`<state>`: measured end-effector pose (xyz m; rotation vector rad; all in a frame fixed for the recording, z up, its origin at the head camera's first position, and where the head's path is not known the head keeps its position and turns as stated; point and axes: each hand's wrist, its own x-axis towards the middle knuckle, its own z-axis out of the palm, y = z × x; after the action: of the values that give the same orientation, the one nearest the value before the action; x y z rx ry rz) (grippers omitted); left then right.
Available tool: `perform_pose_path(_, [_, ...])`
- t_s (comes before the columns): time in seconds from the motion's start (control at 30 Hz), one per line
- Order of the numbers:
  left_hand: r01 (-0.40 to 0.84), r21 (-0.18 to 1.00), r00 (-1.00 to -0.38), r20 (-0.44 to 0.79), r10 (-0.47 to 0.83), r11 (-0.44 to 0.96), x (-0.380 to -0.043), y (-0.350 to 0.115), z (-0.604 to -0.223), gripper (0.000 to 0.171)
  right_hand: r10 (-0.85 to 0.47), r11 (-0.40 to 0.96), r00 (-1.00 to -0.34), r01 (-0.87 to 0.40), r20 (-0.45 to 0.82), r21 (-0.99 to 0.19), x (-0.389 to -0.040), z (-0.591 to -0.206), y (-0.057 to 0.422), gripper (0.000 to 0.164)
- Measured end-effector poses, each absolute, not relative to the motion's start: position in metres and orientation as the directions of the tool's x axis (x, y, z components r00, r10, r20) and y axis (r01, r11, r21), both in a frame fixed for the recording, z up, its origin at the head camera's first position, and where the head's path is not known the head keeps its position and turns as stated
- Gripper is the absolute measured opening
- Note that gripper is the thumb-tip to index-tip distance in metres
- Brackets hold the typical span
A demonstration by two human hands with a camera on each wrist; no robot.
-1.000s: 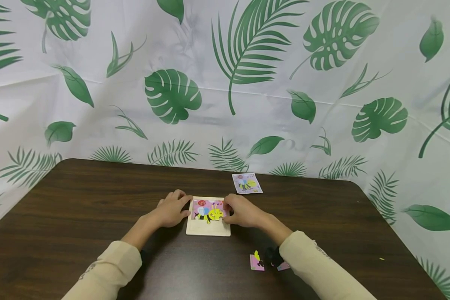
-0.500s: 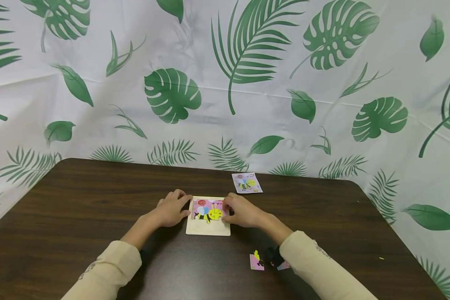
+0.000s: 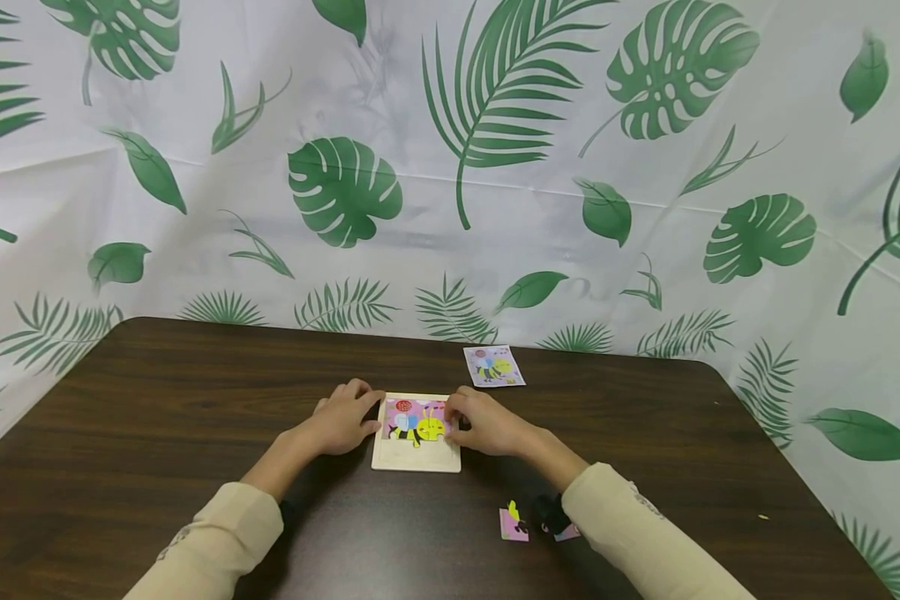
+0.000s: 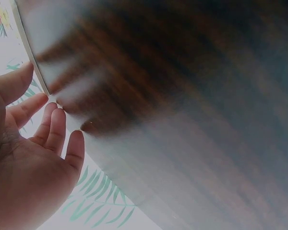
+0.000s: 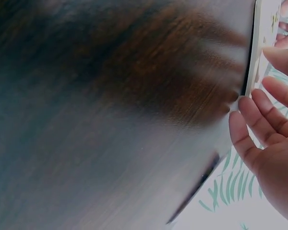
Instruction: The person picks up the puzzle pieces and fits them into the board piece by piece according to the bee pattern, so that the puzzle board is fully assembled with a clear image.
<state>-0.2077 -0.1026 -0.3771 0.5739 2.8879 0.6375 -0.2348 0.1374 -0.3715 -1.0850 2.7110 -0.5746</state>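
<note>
A light wooden puzzle tray [image 3: 417, 456] lies on the table, its upper part filled with pink pieces making a yellow-and-black bee [image 3: 420, 427] and its lower strip bare wood. My left hand [image 3: 342, 421] touches the tray's left edge with thumb and index fingertips set apart. In the left wrist view the other fingers [image 4: 57, 129] extend loosely beside the tray's corner. From the right, my right hand [image 3: 487, 423] reaches over the tray's edge, thumb and index fingertips resting on the right end of the bee picture and covering part of it. Its other fingers [image 5: 252, 122] stay loose and spread.
Below my right forearm lie a loose pink puzzle piece [image 3: 513, 523] with yellow on it and another pink piece [image 3: 567, 532], partly hidden by the sleeve. A printed bee picture card [image 3: 494, 367] lies behind the tray. A leaf-patterned cloth [image 3: 450, 250] hangs behind the dark wooden table [image 3: 232, 367].
Almost nothing moves: both hands keep their places at the tray. The right fingertips shift very slightly over the right end of the picture.
</note>
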Motion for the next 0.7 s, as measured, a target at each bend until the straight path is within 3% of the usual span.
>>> perform_pose_path(0.7, [0.341,0.429,-0.918,-0.039,0.395,0.836,-0.2067,-0.1027,-0.3761,0.043,-0.683,0.660,-0.730,-0.605,-0.020,-0.446,-0.2321,-0.3697,0.1403,0.015])
